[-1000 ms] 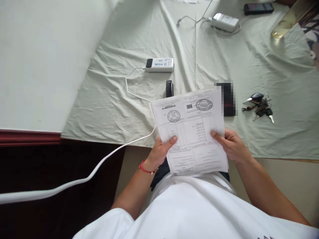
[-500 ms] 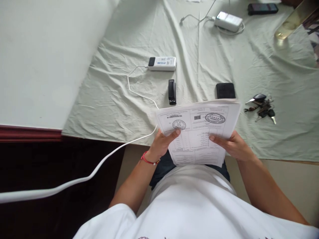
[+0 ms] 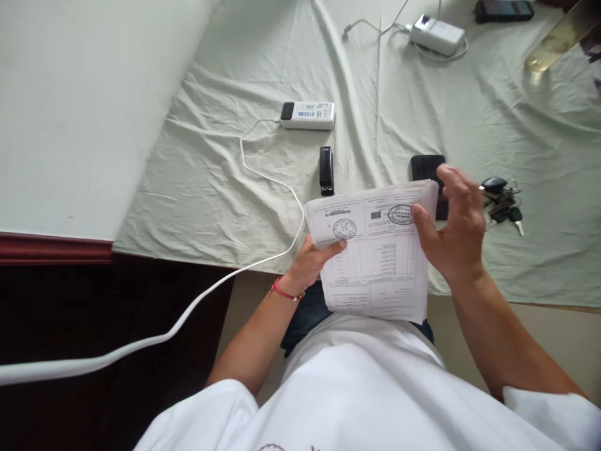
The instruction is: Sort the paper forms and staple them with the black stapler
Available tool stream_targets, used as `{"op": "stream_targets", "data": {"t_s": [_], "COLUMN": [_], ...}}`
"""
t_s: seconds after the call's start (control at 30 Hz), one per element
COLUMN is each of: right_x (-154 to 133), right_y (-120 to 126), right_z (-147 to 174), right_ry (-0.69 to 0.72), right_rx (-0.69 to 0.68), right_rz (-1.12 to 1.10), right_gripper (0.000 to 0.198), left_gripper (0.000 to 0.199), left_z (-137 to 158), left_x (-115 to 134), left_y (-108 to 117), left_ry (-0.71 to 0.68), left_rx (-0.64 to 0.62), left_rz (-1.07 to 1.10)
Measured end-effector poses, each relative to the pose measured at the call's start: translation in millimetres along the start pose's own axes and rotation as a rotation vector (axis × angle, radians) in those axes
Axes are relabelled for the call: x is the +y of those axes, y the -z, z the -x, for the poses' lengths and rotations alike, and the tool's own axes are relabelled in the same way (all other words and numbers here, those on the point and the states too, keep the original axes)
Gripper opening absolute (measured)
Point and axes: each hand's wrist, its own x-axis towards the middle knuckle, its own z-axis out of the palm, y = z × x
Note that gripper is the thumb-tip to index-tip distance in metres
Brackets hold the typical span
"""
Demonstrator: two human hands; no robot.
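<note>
A stack of printed sheets (image 3: 370,263) with round and oval stamps is held over my lap at the table's edge. My left hand (image 3: 307,268) grips its left side, thumb on top and the other fingers hidden beneath. At the upper right corner is my right hand (image 3: 455,225), its fingers raised and apart, the thumb at the paper's edge by the oval stamp. Whether that thumb touches the paper I cannot tell. Just beyond the stack lies a black stapler (image 3: 326,170). A dark phone-like object (image 3: 426,166) is partly covered by the sheets and my right hand.
A white power bank (image 3: 307,116) has a white cable (image 3: 197,302) running to the lower left. Keys (image 3: 502,203) lie at the right. Farther back are a second white device (image 3: 436,34), a black phone (image 3: 504,10) and a glass (image 3: 547,53) on the green cloth (image 3: 211,188).
My right hand has let go of the stack's right side and moved up to its upper corner, fingers lifted. My left hand keeps its hold. The view has shifted slightly.
</note>
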Motion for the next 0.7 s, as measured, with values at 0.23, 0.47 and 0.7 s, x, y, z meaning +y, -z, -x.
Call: {"op": "stream_targets", "data": {"t_s": [0.23,0.47,0.7], "right_x": [-34,-27,-35], "right_y": [-8,-35,-43], "right_z": [-55,-72,-69], "right_ry": [0.398,0.407,0.437], "right_rx": [-0.389,-0.618,-0.657], "right_rz": [0.281,0.27,0.315], "right_gripper": [0.03,0.033,0.034], "left_gripper": [0.05,0.051,0.058], "left_z": [-10,-21,-27], "left_x": [5,7,-3], "left_y": [2,1,1], "left_ry": [0.003,-0.02,-0.051], "left_rx": [-0.055,-0.021,0.052], "left_rz": [-0.084,-0.128,-0.052]}}
